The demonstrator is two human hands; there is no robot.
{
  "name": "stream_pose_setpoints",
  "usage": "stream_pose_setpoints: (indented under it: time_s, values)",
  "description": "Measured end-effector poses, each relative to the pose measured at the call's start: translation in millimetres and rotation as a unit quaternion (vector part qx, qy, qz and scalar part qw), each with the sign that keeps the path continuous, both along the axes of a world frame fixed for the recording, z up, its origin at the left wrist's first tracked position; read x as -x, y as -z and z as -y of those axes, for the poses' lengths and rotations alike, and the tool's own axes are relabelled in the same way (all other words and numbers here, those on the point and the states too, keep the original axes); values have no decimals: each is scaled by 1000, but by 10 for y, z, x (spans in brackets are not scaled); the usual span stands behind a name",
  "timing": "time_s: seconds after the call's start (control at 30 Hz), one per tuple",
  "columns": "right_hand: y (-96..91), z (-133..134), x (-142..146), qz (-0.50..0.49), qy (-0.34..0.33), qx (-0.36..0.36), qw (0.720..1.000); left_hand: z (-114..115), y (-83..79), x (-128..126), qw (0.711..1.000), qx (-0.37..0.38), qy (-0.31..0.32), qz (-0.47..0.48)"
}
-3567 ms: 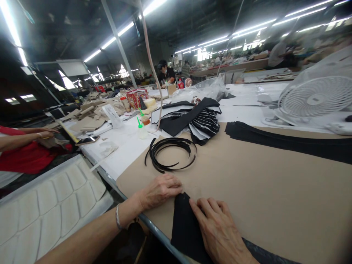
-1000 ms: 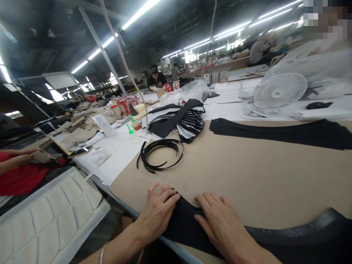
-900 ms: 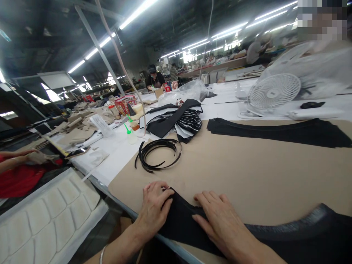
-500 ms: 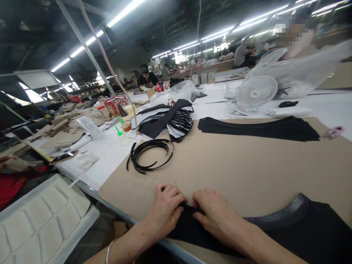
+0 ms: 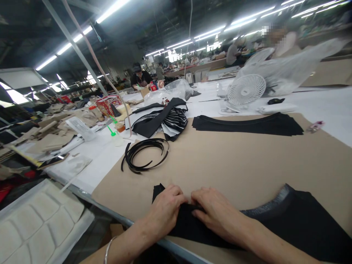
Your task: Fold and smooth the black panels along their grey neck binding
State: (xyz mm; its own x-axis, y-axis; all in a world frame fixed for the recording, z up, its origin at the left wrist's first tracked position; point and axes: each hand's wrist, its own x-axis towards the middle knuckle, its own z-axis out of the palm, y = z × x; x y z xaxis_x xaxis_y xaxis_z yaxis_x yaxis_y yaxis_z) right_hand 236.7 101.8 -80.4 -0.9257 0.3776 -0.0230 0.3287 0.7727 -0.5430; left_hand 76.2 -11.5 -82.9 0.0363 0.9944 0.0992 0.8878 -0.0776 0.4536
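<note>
At the near edge of the bench [image 5: 247,165], the left hand [image 5: 167,209] and right hand [image 5: 217,214] sit close together, fingers curled down and pinching the black fabric piece [image 5: 302,220] that lies along that edge. Beyond them lies a coil of black strips [image 5: 144,156]. Farther back are a striped fabric pile [image 5: 165,123] and a white fan [image 5: 246,90].

Fabric piece [image 5: 288,223] under the fingers [image 5: 177,193], on paper sheet [image 5: 233,161], trailing right of them. Coiled strips [image 5: 144,156] ahead-left of fingers. Fabric stack [image 5: 247,124] well ahead-right; fan [image 5: 244,91] behind it. Bottle [image 5: 115,137] left of coil.
</note>
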Motion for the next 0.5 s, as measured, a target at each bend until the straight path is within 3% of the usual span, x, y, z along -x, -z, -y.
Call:
stream_pose_setpoints:
  time_s: [0.27, 0.5]
  values:
    - [-51, -29, -68, 5, 5, 11, 1000, -34, -29, -10, 1000, 13, 0, 14]
    - [95, 15, -137, -36, 7, 20, 999, -48, -27, -35, 1000, 15, 5, 17]
